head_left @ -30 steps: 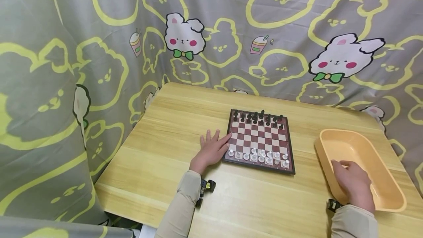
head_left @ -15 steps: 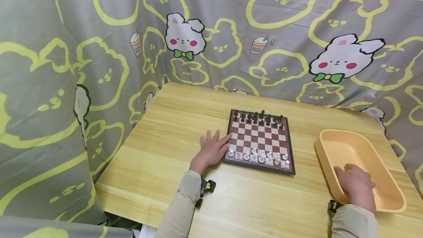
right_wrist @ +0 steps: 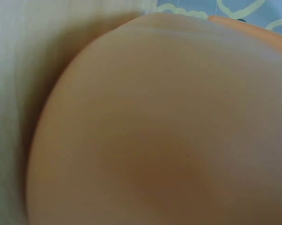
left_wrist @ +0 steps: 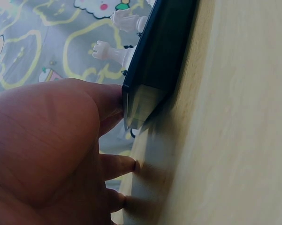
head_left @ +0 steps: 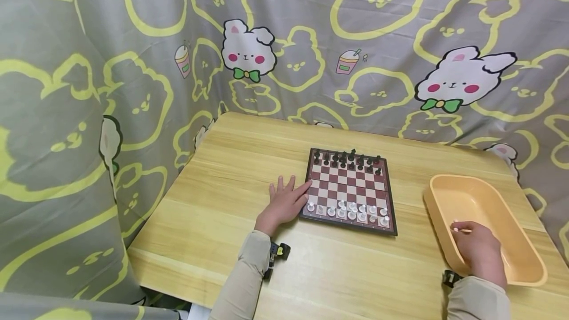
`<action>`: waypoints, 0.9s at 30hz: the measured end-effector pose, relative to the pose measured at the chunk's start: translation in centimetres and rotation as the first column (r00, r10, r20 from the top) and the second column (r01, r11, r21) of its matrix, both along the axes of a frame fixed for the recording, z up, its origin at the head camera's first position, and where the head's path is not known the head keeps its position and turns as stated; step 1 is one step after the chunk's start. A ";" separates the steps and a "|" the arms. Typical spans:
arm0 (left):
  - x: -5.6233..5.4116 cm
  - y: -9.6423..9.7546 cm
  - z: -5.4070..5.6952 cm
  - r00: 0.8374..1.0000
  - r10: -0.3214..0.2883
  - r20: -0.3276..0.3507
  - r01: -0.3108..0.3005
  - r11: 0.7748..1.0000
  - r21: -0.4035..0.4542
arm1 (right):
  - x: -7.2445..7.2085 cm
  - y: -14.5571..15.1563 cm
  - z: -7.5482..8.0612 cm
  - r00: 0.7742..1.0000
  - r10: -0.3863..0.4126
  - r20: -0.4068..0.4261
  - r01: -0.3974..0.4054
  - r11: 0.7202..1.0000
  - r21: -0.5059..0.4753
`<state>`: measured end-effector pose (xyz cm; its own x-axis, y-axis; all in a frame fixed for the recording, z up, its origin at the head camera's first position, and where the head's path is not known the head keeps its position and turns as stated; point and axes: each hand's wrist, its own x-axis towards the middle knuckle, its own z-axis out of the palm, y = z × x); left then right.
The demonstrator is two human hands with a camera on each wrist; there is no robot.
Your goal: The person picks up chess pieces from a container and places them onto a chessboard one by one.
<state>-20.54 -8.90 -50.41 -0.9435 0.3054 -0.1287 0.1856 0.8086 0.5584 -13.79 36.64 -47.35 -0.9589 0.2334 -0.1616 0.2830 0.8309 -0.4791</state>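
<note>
A maroon-and-cream chessboard (head_left: 347, 180) lies on the table, black pieces (head_left: 343, 159) along its far side and white pieces (head_left: 352, 214) along its near side. My left hand (head_left: 284, 200) is spread flat at the board's left edge, its thumb touching the frame; the left wrist view shows a white rook (left_wrist: 113, 53) just above it. Inside the orange tray (head_left: 482, 189), my right hand (head_left: 480, 248) pinches a small white chess piece (head_left: 455, 222) at the fingertips. Its exact kind is too small to tell. The tray's wall (right_wrist: 145, 117) hides this hand in the right wrist view.
The wooden table (head_left: 231, 162) extends to both sides of the board. A grey patterned curtain (head_left: 306, 73) hangs along the back and left. The tray's raised rim stands between my right hand and the board.
My right hand has lifted slightly within the tray, and a small white chess piece now shows at its fingertips. The left hand and the board have stayed put.
</note>
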 end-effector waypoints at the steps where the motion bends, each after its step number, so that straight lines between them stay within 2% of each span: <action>1: 0.0 0.0 0.0 1.000 0.000 0.000 0.000 1.000 0.000 | 0.0 0.0 0.0 1.000 0.005 0.005 -0.005 1.000 0.004; 7: -0.1 0.0 -0.1 1.000 0.002 0.000 -0.002 1.000 -0.010 | 0.1 0.0 0.2 0.999 0.017 0.032 -0.017 1.000 -0.005; 11: 0.0 0.0 0.0 1.000 0.000 -0.001 0.000 1.000 -0.002 | 0.1 -0.1 0.3 0.999 -0.002 0.046 0.003 1.000 -0.030; 16: 0.1 0.0 0.0 1.000 0.000 -0.001 0.000 1.000 0.000 | 0.3 -0.3 0.4 0.996 -0.080 0.044 0.084 0.993 -0.081; 19: 0.1 0.0 -0.1 1.000 0.002 0.003 -0.001 1.000 -0.004 | 0.4 -0.5 0.6 0.989 -0.148 -0.004 0.147 0.984 -0.099; 23: 0.1 0.0 -0.2 1.000 0.001 -0.004 -0.001 1.000 -0.004 | 0.4 -0.9 1.0 0.962 -0.253 -0.100 0.238 0.961 -0.141; 27: 0.1 0.0 -0.1 1.000 0.001 -0.005 -0.001 1.000 -0.003 | 0.1 -1.5 1.2 0.907 -0.354 -0.226 0.312 0.928 -0.202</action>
